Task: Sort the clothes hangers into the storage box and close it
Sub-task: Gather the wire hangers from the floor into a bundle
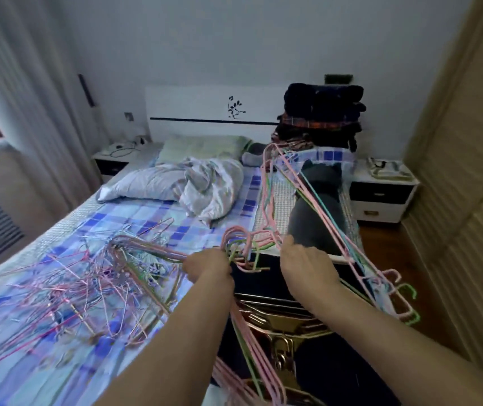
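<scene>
My left hand (208, 268) grips a bundle of thin pink and green wire hangers (236, 244) by their hooks, above the bed. Another bunch of pink, green and blue hangers (316, 206) is held in my right hand (307, 265), and it fans up and away to the right, with hooks dangling near the lower right. A loose tangle of hangers (82, 285) lies spread on the blue checked sheet (146, 221) to the left. Gold-coloured clip hangers (281, 326) rest on a dark garment below my hands.
A grey cat (316, 206) lies on the bed's right side behind the hangers. A crumpled quilt (205, 186) and pillow lie further up. Folded dark clothes (322, 112) are stacked by the headboard. Nightstands flank the bed; a wardrobe (469, 171) stands on the right.
</scene>
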The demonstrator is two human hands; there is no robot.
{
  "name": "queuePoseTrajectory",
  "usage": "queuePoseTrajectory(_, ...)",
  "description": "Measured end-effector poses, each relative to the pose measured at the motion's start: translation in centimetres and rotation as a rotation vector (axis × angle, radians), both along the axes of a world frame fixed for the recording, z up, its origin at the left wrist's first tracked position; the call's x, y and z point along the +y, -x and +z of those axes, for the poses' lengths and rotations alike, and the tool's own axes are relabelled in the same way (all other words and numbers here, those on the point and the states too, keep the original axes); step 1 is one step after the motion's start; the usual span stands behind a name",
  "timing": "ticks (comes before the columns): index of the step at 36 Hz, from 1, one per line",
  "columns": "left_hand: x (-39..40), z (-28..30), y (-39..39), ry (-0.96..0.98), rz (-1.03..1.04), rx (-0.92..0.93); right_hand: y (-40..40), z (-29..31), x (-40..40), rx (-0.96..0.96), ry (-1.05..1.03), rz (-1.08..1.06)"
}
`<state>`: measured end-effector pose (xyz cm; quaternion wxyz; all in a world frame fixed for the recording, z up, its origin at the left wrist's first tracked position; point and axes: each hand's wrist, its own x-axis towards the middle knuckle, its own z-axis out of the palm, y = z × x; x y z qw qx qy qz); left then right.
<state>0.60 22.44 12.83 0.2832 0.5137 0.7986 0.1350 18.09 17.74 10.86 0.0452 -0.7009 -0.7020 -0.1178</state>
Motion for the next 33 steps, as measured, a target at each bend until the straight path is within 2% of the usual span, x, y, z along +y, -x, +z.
queuePoseTrajectory(1,0.5,-0.4,0.0,-0.001,-0.044,0.122,-0.3,-0.1,0.0,-0.019,0.011,0.012)
queuePoseTrajectory(3,-0.3,0.0,-0.1,-0.012,-0.127,0.233,-0.9,-0.5,0.0,-0.034,0.029,0.029)
queuePoseTrajectory(5,-0.7,-0.1,-0.1,-0.079,-0.068,0.147,-1.6,-0.8,0.3,-0.032,0.04,0.04)
queuePoseTrajectory(7,-0.9,-0.1,0.5,-0.143,0.07,-0.103,-2.9,-0.8,0.9,-0.028,0.055,0.063)
queuePoseTrajectory(8,-1.0,0.2,0.9,-0.157,0.177,-0.16,-3.9,-0.5,1.4,-0.027,0.065,0.078)
queuePoseTrajectory(12,-1.1,0.8,2.5,-0.192,0.296,-0.084,-8.0,1.9,3.1,-0.039,0.089,0.129)
queuePoseTrajectory(14,-1.4,1.0,3.2,-0.242,0.24,-0.033,-9.1,3.3,3.7,-0.056,0.105,0.149)
queuePoseTrajectory(18,-1.7,2.0,3.9,-0.227,0.234,-0.01,-9.6,6.1,4.7,-0.271,0.133,0.313)
queuePoseTrajectory(21,-1.2,2.8,4.4,-0.212,0.29,-0.079,-9.5,7.8,5.2,-0.481,0.136,0.522)
queuePoseTrajectory(24,-0.4,2.8,5.1,-0.211,0.349,-0.197,-9.1,9.2,5.9,-0.668,0.047,0.735)
queuePoseTrajectory(26,-0.4,2.9,5.4,-0.213,0.342,-0.178,-8.5,9.9,6.3,-0.784,0.037,0.841)
queuePoseTrajectory(28,-0.7,2.5,5.1,-0.201,0.444,-0.219,-7.4,10.0,6.3,-0.873,0.05,0.911)
queuePoseTrajectory(30,-0.3,2.1,5.4,-0.267,0.587,-0.687,-6.1,9.4,5.9,-0.889,0.108,0.988)
queuePoseTrajectory(33,-0.3,1.1,5.5,-0.377,0.733,-0.841,-4.0,6.6,5.1,-0.917,0.268,1.166)
